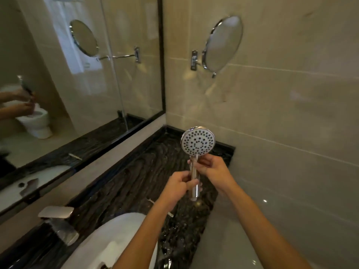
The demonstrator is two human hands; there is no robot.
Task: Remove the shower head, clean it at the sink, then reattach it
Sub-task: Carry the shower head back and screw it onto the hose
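Shower head (197, 141) detached, held upright in both hands over the dark marbled countertop (124, 183), past the far right rim of the white sink basin (108, 241). Round spray face with dark nozzle holes is turned toward the camera and stands directly above both sets of fingers; chrome handle runs down from it between the hands. Left hand (179, 184) grips the lower handle: fingers curled together and clamped around the chrome shaft, thumb across the front, with the white end of the handle sticking out just below them. Right hand (211, 167) sits higher, just beneath the spray face: fingertips pinched on the neck of the handle where it meets the head, thumb pressing from the near side. The two hands are close together on the handle, left below right, not clearly touching each other. Chrome faucet (58, 222) stands well to the left of the left fingers, at the back edge of the basin. Round swivel mirror (223, 43) is mounted on the beige tiled wall, high above the right fingers. Large wall mirror (77, 74) lies up and to the left of both hands and reflects the hands and a toilet. Small pale item on the counter just below the left wrist; too small to identify.
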